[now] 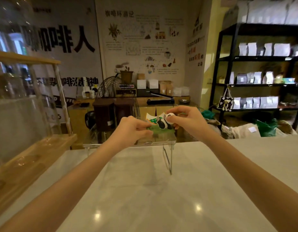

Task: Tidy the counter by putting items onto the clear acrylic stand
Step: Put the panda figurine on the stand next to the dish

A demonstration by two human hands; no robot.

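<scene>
Head view: left hand [133, 129] and right hand [186, 119] both pinch a panda figurine [163, 123]; steadying it atop the clear acrylic stand [168, 139].

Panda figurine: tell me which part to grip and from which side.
Grip the panda figurine by its flat green base, pinching from left and right, as the left hand and right hand do now. The base is wide and low; the rounded panda on top looks easier to slip off.
</scene>
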